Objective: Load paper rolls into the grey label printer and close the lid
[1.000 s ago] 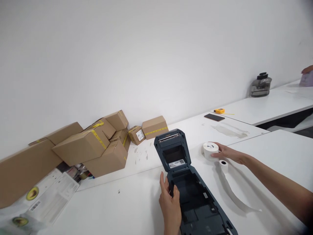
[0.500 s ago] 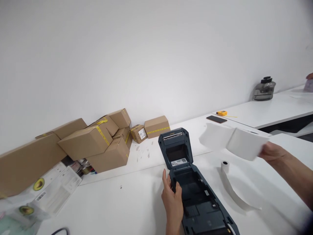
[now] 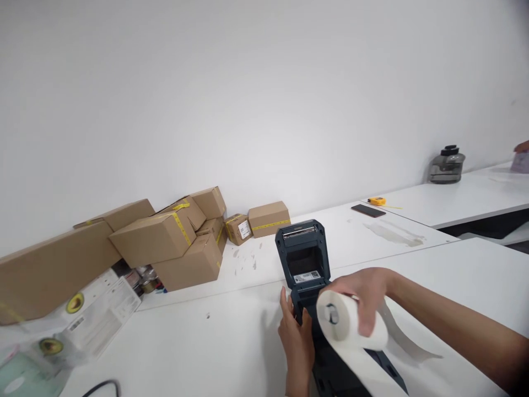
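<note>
A dark blue-grey label printer (image 3: 303, 251) lies on the white table with its lid raised. My left hand (image 3: 296, 336) grips the printer's left edge near the hinge, thumb inside the rim. My right hand (image 3: 366, 295) is wrapped over a white paper roll (image 3: 341, 320), held above the open body of the printer. The roll's cored end faces left, and a loose strip hangs from it toward the bottom of the view. Behind the right wrist, part of another paper strip (image 3: 409, 339) lies on the table; its small roll is hidden.
Cardboard boxes (image 3: 188, 262) are piled at the left, beside packets with avocado pictures (image 3: 97, 317). A phone (image 3: 367, 210), a yellow tape measure (image 3: 376, 201) and a grey jug (image 3: 447, 165) are at the back right. Another person's hand (image 3: 522, 147) shows at the right edge.
My right hand has brought the white roll leftward and down over the printer, turning its cored end into view. My left hand keeps its hold on the printer.
</note>
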`<state>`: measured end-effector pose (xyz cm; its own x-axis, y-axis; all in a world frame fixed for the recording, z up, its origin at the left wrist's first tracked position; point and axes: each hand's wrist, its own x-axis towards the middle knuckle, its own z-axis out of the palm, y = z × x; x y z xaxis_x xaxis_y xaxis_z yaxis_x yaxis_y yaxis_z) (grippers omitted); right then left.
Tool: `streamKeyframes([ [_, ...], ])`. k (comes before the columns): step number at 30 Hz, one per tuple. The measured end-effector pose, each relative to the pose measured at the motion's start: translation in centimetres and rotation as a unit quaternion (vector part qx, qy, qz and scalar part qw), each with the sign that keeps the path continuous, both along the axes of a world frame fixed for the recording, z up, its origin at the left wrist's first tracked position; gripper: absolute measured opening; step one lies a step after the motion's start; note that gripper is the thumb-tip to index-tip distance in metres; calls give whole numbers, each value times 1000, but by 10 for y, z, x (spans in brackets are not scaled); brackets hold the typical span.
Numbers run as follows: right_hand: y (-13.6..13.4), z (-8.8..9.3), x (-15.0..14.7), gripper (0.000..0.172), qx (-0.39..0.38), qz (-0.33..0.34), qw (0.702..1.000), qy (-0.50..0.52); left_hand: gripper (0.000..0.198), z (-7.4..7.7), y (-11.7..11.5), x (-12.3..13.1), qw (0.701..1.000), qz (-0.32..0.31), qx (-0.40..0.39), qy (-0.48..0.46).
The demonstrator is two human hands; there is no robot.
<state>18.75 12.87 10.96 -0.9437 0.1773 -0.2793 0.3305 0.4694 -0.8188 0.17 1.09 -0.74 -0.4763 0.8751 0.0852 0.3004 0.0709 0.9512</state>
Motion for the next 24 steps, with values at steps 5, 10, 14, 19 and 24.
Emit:
streamKeyframes([
  [5,4,2,-51,66,51,84,987,-123,68,-1,-2,0,1000,-2,15,-8],
  [10,10,-5,-57,62,92,97,979,-153,66,-3,-2,0,1000,-2,6,-14],
  [14,7,-6,-62,58,104,110,974,-167,67,-4,-2,0,1000,-5,2,-6],
  [19,11,-12,-70,54,119,128,969,-173,65,-4,-2,0,1000,-5,1,-10],
  [24,16,-34,-75,51,141,87,977,-132,62,-3,-3,1,1000,1,1,-17],
])
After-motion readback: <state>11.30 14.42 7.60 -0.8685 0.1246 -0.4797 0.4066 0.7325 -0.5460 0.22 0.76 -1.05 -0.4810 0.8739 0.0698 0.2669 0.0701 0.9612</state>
